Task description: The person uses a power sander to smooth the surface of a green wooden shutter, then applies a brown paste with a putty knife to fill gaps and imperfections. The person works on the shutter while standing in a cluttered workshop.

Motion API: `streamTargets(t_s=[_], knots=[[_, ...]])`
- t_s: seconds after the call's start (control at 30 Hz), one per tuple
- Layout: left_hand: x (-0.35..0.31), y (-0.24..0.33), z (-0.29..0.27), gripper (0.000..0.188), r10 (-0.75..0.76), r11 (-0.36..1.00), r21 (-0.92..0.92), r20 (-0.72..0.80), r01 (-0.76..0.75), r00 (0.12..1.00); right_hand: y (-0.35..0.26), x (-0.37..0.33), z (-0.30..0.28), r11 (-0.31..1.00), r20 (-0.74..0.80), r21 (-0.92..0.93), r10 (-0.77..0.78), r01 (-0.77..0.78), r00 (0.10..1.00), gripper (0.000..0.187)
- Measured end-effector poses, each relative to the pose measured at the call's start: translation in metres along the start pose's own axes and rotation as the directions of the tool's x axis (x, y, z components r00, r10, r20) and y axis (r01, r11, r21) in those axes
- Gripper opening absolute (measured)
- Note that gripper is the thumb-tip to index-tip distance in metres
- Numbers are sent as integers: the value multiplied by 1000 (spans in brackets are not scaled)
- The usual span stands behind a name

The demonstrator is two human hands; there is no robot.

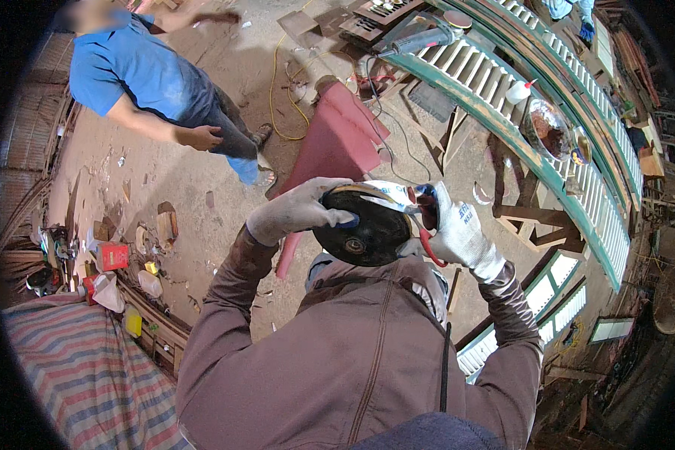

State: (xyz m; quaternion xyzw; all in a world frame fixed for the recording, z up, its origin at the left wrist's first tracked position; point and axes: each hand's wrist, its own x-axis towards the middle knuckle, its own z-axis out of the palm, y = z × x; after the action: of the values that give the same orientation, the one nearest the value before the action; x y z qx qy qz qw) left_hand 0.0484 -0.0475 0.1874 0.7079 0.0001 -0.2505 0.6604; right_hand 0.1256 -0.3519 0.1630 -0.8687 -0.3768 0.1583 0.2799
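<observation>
A black round disc (356,234) with a small fitting or hole low on its face is held up in front of my chest. My left hand (300,210), in a pale work glove, is closed on its left edge, thumb on the face. Along the upper right rim lies a white sheet (386,193) with blue print. My right hand (457,236), also gloved, is closed around red-handled scissors (430,247) at the right edge of the disc. The scissor blades are hidden by the sheet, the disc and my fingers.
A person in blue (154,82) stands at the far left. A red sheet (334,139) lies beyond my hands. To the right, a long green slatted frame (502,124) carries a power tool (420,41) and a white bottle (519,91). Striped cloth (90,367) covers something near left.
</observation>
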Motion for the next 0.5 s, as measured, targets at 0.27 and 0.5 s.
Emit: streamTargets(t_s=[0.27,0.5], knots=[[7,-13,-5,61,-8,999,39,11,7,1000,1,-2,2,997,-37,66,45,-42,998,54],[14,-20,1,60,-18,996,87,71,12,997,-2,-9,5,982,47,104,152,-157,987,42]])
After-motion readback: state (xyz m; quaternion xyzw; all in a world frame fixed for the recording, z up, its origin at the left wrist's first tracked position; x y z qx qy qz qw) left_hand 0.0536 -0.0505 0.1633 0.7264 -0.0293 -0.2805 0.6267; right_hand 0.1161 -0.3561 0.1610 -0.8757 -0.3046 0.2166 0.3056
